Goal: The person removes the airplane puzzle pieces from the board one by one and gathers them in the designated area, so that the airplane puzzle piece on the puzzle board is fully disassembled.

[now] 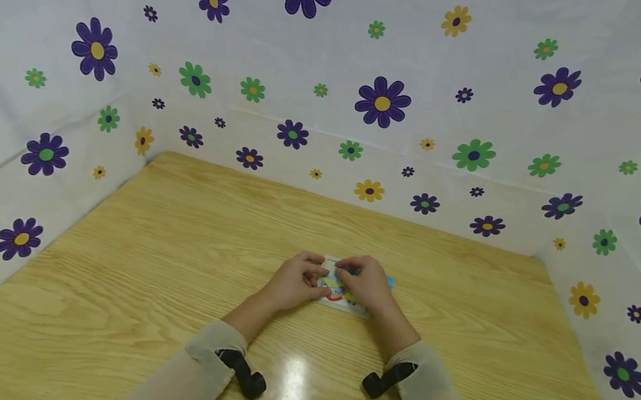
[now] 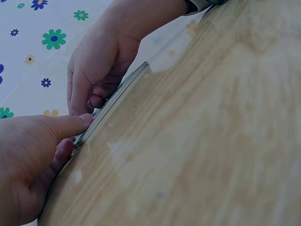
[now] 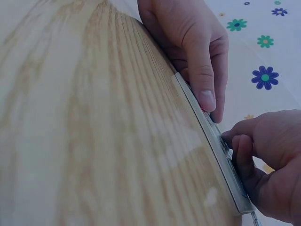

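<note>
A thin, flat picture board (image 1: 345, 303) with a pale rim and a colourful cartoon print lies on the wooden table. My left hand (image 1: 295, 281) grips its left side, the thumb (image 2: 77, 125) pressing on the near edge. Over its upper right part, my right hand (image 1: 369, 286) has curled fingers, with thumb and fingertips close together at the surface. Whether a small piece is between those fingertips is hidden. In the right wrist view, the board's edge (image 3: 211, 139) runs below both hands. A bit of blue (image 1: 390, 283) shows beyond the right hand.
The light wood table (image 1: 178, 231) extends around the board. A white cloth with printed flowers (image 1: 329, 111) encloses the back and both sides. Black straps with stubby mounts (image 1: 249, 383) are on both wrists, over beige sleeves (image 1: 188, 367).
</note>
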### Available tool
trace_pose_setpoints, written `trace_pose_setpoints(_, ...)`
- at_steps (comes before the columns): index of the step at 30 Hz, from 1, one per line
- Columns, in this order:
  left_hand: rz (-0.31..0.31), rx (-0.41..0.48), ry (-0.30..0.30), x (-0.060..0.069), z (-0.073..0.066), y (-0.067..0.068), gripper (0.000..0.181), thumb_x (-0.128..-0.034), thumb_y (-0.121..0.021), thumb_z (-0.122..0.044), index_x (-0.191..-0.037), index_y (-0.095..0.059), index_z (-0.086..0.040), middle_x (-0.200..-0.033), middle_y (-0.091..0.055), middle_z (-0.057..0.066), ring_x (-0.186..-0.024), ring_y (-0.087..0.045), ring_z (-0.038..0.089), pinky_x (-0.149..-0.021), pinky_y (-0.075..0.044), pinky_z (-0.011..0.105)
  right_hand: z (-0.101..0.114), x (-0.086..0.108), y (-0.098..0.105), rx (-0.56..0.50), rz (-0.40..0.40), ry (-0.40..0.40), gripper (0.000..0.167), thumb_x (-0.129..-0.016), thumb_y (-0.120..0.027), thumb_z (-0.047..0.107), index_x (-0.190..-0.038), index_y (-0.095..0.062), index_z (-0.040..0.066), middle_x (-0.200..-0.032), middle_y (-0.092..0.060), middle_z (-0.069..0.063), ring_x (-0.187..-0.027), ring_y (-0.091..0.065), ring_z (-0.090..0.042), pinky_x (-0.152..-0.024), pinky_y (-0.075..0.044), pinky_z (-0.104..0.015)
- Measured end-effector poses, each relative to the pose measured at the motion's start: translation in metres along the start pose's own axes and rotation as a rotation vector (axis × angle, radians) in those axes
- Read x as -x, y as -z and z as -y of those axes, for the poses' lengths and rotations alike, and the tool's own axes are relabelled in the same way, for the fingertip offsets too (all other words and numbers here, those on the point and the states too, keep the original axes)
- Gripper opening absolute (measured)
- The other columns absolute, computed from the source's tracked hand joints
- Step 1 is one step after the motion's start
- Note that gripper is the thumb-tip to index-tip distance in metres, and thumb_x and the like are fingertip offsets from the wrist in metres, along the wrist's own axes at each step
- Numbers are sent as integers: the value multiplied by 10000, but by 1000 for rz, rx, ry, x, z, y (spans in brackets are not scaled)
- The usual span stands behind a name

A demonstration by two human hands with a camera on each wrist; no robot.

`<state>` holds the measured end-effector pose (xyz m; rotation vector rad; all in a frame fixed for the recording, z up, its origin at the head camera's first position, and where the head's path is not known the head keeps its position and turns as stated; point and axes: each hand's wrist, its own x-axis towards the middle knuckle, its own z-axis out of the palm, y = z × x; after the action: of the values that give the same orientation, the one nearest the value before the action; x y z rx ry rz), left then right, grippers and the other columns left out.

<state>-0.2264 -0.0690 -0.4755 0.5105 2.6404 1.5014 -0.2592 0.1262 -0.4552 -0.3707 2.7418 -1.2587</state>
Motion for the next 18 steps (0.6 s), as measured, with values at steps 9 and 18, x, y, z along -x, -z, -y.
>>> trace_pose_setpoints(9,-4,2,-9,1,-2,1,395,-858,-810,-214,-1186,-721,-14,-1415,-531,131,-863,-599,105,-751,-536,198,4,4,1,-50,1,-16,154,-940,-698,130,-1070,-767,85,-1090,-629,-174,-896,-587,-225,-738,-491,-283)
trace_pose_setpoints(18,-16,-9,-11,1,-3,0,383,-859,-807,-198,-1184,-724,-12,-1407,-544,116,-855,-593,100,-743,-528,195,-3,6,11,-426,35,-197,340,-991,-582,7,-1330,-562,-11,-1036,-635,-183,-723,-691,-115,-679,-591,-223)
